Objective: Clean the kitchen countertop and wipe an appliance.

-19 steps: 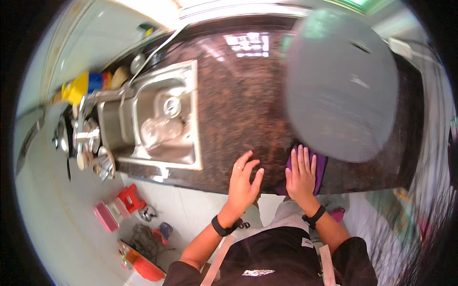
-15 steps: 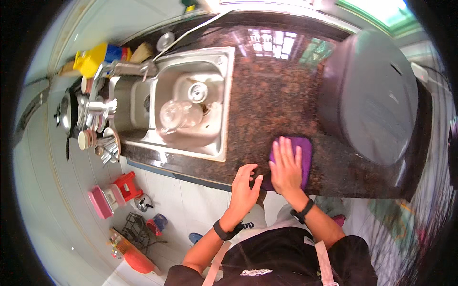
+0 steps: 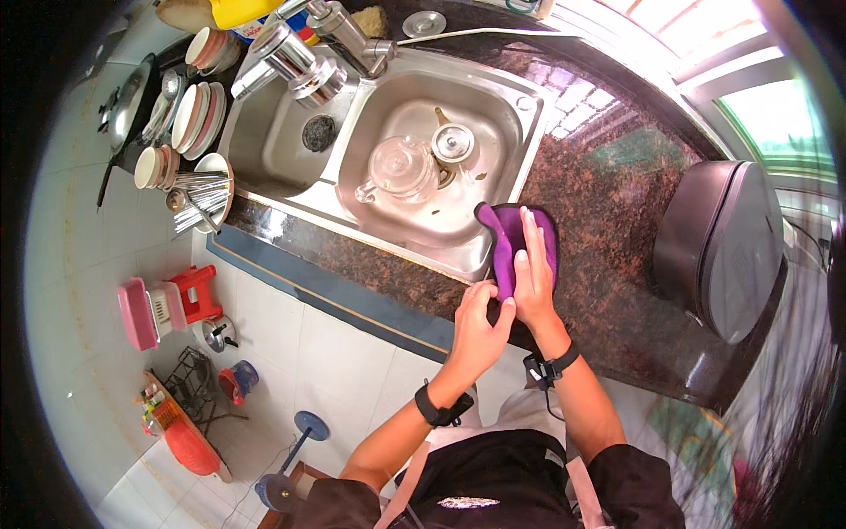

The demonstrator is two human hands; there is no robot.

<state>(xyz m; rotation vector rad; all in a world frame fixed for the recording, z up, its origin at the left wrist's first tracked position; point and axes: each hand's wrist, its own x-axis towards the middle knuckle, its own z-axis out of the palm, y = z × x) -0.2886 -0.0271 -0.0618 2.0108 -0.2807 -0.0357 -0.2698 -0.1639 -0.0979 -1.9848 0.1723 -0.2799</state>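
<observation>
A purple cloth [image 3: 503,256] with a dark edge is by the sink's right front corner, its left side folded up off the dark speckled countertop [image 3: 608,291]. My left hand [image 3: 480,328] is closed at the cloth's near edge, thumb and fingers pinching it. Against the cloth lies my right hand [image 3: 532,280], fingers stretched out straight and the palm turned toward the left. Just left of the hands is the double steel sink [image 3: 423,256]. A clear glass pot [image 3: 404,169] lies in its right basin beside the drain strainer [image 3: 453,143].
A large dark grey appliance [image 3: 718,251] stands at the counter's right end. The chrome faucet [image 3: 295,66] reaches over the left basin, which holds a dark scrubber [image 3: 319,133]. Stacked bowls [image 3: 199,119] and a holder of cutlery [image 3: 207,189] crowd the left side. A red stool [image 3: 196,293] is on the floor.
Both hands have come nearer the sink, and the cloth has moved with the right one. The left hand, earlier apart from the cloth, now grips its edge. The view has turned and shifted.
</observation>
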